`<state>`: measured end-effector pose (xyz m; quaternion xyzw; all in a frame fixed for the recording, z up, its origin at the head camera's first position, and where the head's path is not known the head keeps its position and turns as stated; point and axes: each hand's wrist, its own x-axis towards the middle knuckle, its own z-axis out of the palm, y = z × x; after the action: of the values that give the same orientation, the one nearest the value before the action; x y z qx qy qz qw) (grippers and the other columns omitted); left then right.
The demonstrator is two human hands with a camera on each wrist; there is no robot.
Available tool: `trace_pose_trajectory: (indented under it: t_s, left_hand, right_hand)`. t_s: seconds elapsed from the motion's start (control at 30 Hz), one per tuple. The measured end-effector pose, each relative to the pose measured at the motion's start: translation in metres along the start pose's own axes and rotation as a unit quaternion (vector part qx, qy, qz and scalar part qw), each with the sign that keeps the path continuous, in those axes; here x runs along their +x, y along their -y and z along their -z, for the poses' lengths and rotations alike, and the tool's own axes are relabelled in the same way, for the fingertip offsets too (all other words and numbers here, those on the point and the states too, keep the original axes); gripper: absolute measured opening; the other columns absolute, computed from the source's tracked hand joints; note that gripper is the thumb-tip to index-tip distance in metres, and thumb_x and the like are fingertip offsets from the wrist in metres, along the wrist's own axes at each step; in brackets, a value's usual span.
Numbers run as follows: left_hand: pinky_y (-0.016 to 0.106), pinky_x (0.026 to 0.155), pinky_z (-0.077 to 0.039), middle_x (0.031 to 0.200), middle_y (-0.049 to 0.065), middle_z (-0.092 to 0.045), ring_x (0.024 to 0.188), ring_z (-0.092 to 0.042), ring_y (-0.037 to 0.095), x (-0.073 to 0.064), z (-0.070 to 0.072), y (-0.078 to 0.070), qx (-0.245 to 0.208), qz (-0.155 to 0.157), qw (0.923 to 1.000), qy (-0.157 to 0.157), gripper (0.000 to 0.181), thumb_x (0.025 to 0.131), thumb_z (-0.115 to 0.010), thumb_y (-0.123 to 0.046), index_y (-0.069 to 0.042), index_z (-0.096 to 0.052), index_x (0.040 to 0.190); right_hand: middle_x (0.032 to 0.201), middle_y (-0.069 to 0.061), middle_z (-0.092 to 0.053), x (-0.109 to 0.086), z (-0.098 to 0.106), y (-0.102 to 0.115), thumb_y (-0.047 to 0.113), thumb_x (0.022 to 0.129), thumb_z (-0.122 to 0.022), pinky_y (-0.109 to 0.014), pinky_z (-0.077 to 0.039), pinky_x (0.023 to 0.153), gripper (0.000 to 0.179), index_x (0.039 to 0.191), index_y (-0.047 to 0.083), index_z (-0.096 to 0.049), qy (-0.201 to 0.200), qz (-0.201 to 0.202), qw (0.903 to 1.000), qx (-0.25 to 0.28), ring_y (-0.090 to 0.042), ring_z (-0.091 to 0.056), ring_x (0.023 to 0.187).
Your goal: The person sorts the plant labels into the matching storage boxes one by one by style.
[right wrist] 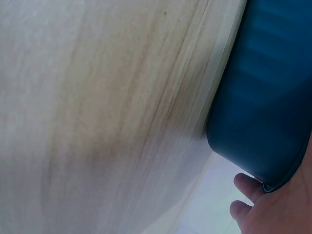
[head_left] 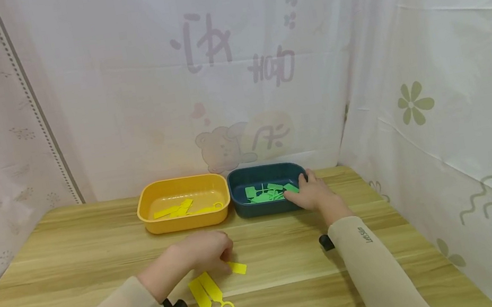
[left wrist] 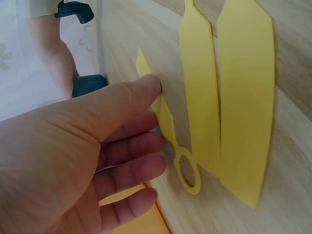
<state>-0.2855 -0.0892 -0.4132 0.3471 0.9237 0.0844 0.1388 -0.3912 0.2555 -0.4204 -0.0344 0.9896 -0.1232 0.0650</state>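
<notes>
My left hand pinches a yellow tag with a ring end between thumb and fingers, low over the table. Beside it, two more yellow tags lie side by side, their rings toward me. At the back right, my right hand grips the right end of a dark blue bin. Its thumb reaches over the front rim, and in the right wrist view two fingertips show outside the end wall. Several green tags lie in that bin.
A yellow-orange bin stands against the blue bin's left side and holds several yellow tags. Both sit near the back of the wood-grain table. Printed white curtains hang behind and at both sides.
</notes>
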Motion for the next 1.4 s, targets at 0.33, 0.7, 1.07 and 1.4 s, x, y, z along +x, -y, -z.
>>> trace_pose_trajectory:
  t_s: [0.33, 0.7, 1.07, 1.4]
  left_hand:
    - [0.026, 0.065, -0.043, 0.077, -0.01, -0.059, 0.067, -0.051, 0.01, 0.003, -0.004, -0.009, 0.063, -0.005, 0.9979, -0.018, 0.029, 0.09, -0.089, -0.029, -0.022, -0.066, 0.075]
    - [0.026, 0.068, -0.049, 0.087, -0.007, -0.06, 0.074, -0.058, 0.011, 0.002, -0.004, -0.008, 0.033, 0.037, 0.9987, 0.008, 0.024, 0.086, -0.091, -0.025, -0.018, -0.07, 0.094]
    - [0.027, 0.067, -0.048, 0.095, -0.005, -0.059, 0.073, -0.058, 0.012, 0.003, -0.006, -0.011, 0.045, 0.047, 0.9978, 0.014, 0.024, 0.086, -0.09, -0.024, -0.019, -0.067, 0.085]
    - [0.028, 0.074, -0.05, 0.095, -0.004, -0.058, 0.08, -0.056, 0.015, 0.004, -0.006, -0.011, 0.033, 0.047, 0.9983, 0.007, 0.032, 0.085, -0.091, -0.018, -0.017, -0.066, 0.105]
  right_hand:
    - [0.18, -0.036, 0.003, 0.0, 0.001, -0.001, 0.065, 0.106, -0.037, -0.07, -0.022, 0.132, 0.103, 0.171, -0.012, -0.014, 0.0, 0.007, 1.0, -0.006, -0.064, -0.016, 0.163]
    - [0.181, -0.035, 0.003, 0.001, 0.0, 0.001, 0.065, 0.107, -0.037, -0.07, -0.024, 0.132, 0.103, 0.171, -0.012, -0.013, 0.0, 0.004, 1.0, -0.008, -0.064, -0.017, 0.162]
    - [0.181, -0.035, 0.002, 0.0, -0.001, 0.0, 0.065, 0.106, -0.038, -0.07, -0.022, 0.132, 0.102, 0.171, -0.011, -0.015, -0.004, 0.003, 1.0, -0.002, -0.063, -0.017, 0.163]
    - [0.181, -0.034, 0.003, 0.0, -0.001, 0.0, 0.066, 0.105, -0.037, -0.07, -0.023, 0.132, 0.104, 0.171, -0.011, -0.014, -0.007, 0.001, 1.0, 0.0, -0.063, -0.016, 0.163]
